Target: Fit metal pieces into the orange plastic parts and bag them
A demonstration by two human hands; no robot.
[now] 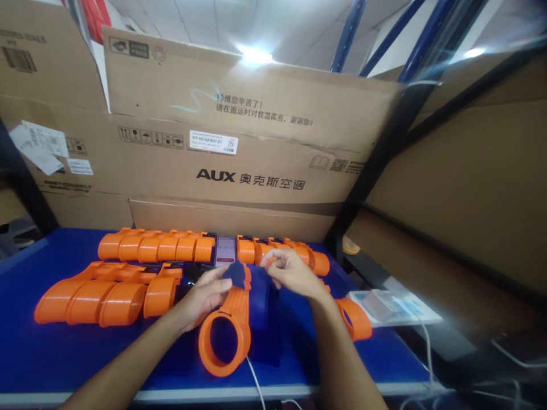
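My left hand [207,296] is wrapped round the upper part of an orange plastic piece [224,344], whose large ring hangs toward me. A dark blue piece [235,274] shows at its top, beside the thumb. To the right, my right hand [288,273] is closed in a pinch, with a bit of orange at the fingertips; what it holds is too small to make out. The two hands are apart. Dark blue material [258,299] lies between and below them.
Rows of orange pieces [123,302] stand on the blue table [25,353], more behind. A phone [225,250] stands in the back row. At right are an orange piece [356,319] and a white tray [423,314]. Cardboard [256,154] walls the back. A white cable [255,378] hangs in front.
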